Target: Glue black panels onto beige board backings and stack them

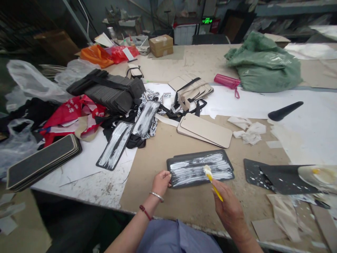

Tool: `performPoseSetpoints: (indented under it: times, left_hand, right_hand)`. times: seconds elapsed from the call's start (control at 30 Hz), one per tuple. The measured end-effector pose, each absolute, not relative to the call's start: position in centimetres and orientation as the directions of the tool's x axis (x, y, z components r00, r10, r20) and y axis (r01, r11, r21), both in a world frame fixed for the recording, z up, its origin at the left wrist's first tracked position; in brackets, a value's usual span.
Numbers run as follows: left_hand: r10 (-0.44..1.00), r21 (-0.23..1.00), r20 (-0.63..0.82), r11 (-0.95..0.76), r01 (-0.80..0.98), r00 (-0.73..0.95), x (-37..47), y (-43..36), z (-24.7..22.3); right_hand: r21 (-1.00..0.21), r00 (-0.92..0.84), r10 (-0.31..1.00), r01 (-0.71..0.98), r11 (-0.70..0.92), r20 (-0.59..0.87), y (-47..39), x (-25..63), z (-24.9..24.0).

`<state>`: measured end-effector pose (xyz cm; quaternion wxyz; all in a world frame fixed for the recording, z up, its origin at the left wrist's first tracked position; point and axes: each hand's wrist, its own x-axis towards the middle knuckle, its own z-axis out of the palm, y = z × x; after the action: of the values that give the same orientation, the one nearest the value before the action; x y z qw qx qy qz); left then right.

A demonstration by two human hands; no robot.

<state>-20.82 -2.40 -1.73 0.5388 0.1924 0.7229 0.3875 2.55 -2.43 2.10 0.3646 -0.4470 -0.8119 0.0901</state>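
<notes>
My right hand (228, 207) is closed around a yellow-handled brush (218, 192), its bristles white and pressed on a black rectangular panel (200, 182). Streaks of white paste run lengthwise over most of that panel, and another dark panel's edge shows beneath it. At the panel's left end, my left hand (161, 182) pinches the edge between thumb and fingers. Two more white-streaked panels, one nearer (113, 147) and one farther (146, 118), lie to the left on black cloth. Beyond the panel in front of me sits a small stack of beige panels (206, 130).
A dish with whitish paste (322, 175) rests on spattered black sheets (286, 178) at right. Stacked black panels (43, 161) lie far left, near a strapped grey stack (110, 89). Crumpled tissue (249, 130), a black tapered object (285, 111) and a green bag (265, 65) lie farther back.
</notes>
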Motion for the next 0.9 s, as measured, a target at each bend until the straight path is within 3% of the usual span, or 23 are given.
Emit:
performPoseSetpoints:
  times: [0.1, 0.2, 0.3, 0.57, 0.63, 0.8, 0.9]
  left_hand:
    - [0.69, 0.744, -0.663, 0.65, -0.153, -0.292, -21.5, -2.1, -1.7]
    - [0.688, 0.731, -0.68, 0.664, -0.16, -0.251, -21.9, -2.0, -1.8]
    - [0.699, 0.734, -0.678, 0.661, -0.155, -0.228, -22.2, -1.9, -2.1]
    - [0.748, 0.771, -0.633, 0.633, -0.071, -0.199, -22.4, -2.0, -2.2]
    - [0.76, 0.78, -0.621, 0.624, -0.055, -0.192, -22.3, -2.1, -2.1]
    - [0.783, 0.799, -0.593, 0.601, -0.018, -0.19, -21.9, -2.4, -2.0]
    - [0.787, 0.8, -0.588, 0.6, 0.006, -0.187, -21.7, -2.8, -2.4]
  right_hand:
    - [-0.644, -0.213, 0.881, 0.613, 0.458, 0.423, -3.7, 0.1, 3.6]
    - [-0.815, -0.088, 0.969, 0.528, 0.241, 0.23, -4.9, -3.2, 3.9]
    - [-0.898, -0.025, 0.996, 0.432, 0.085, 0.082, -5.3, -5.4, 2.6]
    - [-0.754, 0.264, 0.955, 0.652, -0.076, 0.132, -5.0, -0.4, 2.6]
    - [-0.767, 0.327, 0.939, 0.628, -0.133, 0.105, -5.6, 0.1, 3.2]
    - [-0.855, 0.267, 0.963, 0.497, -0.15, -0.014, -5.9, 0.2, 2.0]
    - [-0.78, 0.42, 0.907, 0.579, -0.238, 0.036, -4.7, 3.2, 1.4]
